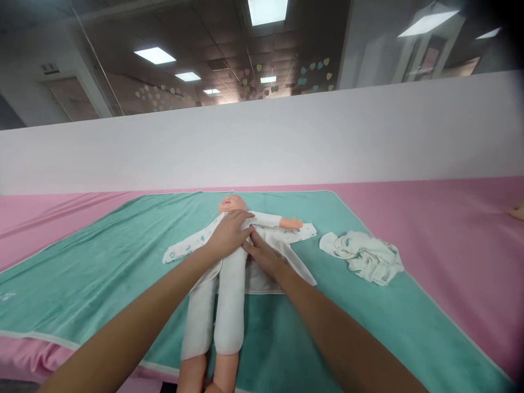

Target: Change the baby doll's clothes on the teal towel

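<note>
A baby doll in white cloth lies on its back, legs toward me, its head at the far end. A white baby shirt with a small green print is spread open beneath it. One patterned sleeve stretches to the left; on the right, the doll's arm lies over the other sleeve. My left hand rests on the doll's chest, fingers extended. Beside it my right hand touches the doll's side, thumb and fingers apart. Whether cloth lies under its fingertips is hidden.
A crumpled white printed garment lies to the right of the doll. Under everything is a green cloth with a pale edge, over a pink cover. A low white wall with glass above it stands behind.
</note>
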`<move>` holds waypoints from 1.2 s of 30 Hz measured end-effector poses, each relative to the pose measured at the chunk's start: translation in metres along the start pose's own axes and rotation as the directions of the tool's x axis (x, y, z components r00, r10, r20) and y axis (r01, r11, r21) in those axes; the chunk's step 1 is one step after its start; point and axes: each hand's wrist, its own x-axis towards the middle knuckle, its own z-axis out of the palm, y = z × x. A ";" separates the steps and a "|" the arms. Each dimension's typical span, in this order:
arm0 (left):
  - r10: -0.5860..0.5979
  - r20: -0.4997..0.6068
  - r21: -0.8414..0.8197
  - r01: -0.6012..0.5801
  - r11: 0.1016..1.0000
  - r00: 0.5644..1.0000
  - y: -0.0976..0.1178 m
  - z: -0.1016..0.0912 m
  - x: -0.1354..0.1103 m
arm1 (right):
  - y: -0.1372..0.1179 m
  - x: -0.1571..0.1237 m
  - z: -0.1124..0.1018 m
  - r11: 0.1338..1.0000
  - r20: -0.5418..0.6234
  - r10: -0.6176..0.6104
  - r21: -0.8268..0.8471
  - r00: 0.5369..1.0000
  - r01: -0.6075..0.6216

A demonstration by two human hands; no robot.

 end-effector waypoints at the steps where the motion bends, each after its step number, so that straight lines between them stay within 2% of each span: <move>1: 0.061 0.067 0.069 -0.065 0.995 0.996 0.001 0.005 0.013 | 0.000 0.000 -0.001 0.999 0.012 -0.010 -0.034 1.000 0.010; 3: 0.144 0.221 0.182 -0.186 0.966 0.965 0.003 0.014 0.037 | 0.001 0.001 -0.002 0.995 0.068 -0.028 -0.092 0.997 0.035; 5: 0.166 0.374 0.253 -0.272 0.928 0.913 0.007 0.022 0.054 | 0.003 0.002 -0.004 0.985 0.145 -0.040 -0.160 0.989 0.063; 6: 0.155 0.440 0.273 -0.296 0.915 0.884 0.008 0.025 0.061 | 0.004 0.003 -0.006 0.974 0.156 -0.035 -0.217 0.987 0.069; 8: 0.101 0.524 0.302 -0.296 0.906 0.846 0.010 0.030 0.069 | 0.005 0.007 -0.013 0.935 0.088 -0.020 -0.350 0.996 0.050; 11: 0.058 0.512 0.350 -0.270 0.897 0.857 0.008 0.033 0.075 | 0.004 0.012 -0.035 0.807 -0.154 -0.052 -0.588 0.987 -0.049; 13: 0.090 0.487 0.368 -0.298 0.881 0.869 0.005 0.030 0.075 | 0.001 0.014 -0.055 0.668 -0.283 -0.104 -0.730 0.954 -0.144; 15: 0.129 0.495 0.365 -0.340 0.867 0.859 0.002 0.023 0.073 | -0.003 0.015 -0.073 0.534 -0.379 -0.139 -0.807 0.915 -0.253; 18: 0.146 0.521 0.374 -0.379 0.847 0.841 0.000 0.013 0.071 | -0.009 0.014 -0.088 0.477 -0.431 -0.111 -0.813 0.895 -0.333; 21: 0.162 0.531 0.400 -0.414 0.817 0.832 -0.003 0.007 0.070 | -0.014 0.012 -0.090 0.417 -0.404 0.012 -0.829 0.915 -0.371; 23: 0.193 0.537 0.413 -0.456 0.789 0.821 -0.006 0.007 0.069 | -0.018 0.009 -0.091 0.407 -0.355 0.072 -0.843 0.932 -0.352; 25: 0.229 0.546 0.427 -0.503 0.751 0.806 -0.009 0.008 0.067 | -0.021 0.006 -0.093 0.427 -0.311 0.055 -0.851 0.949 -0.304; 27: 0.247 0.554 0.444 -0.533 0.720 0.795 -0.010 0.009 0.065 | -0.022 0.005 -0.095 0.434 -0.313 0.026 -0.852 0.949 -0.293; 31: 0.238 0.574 0.470 -0.553 0.688 0.784 -0.010 0.009 0.062 | -0.017 0.007 -0.092 0.453 -0.355 0.073 -0.821 0.932 -0.348; 33: 0.237 0.580 0.462 -0.555 0.692 0.779 -0.009 0.010 0.062 | -0.014 0.008 -0.088 0.505 -0.350 0.092 -0.790 0.932 -0.346; 36: 0.238 0.573 0.428 -0.534 0.729 0.784 -0.008 0.011 0.060 | -0.013 0.008 -0.090 0.643 -0.314 0.090 -0.706 0.945 -0.296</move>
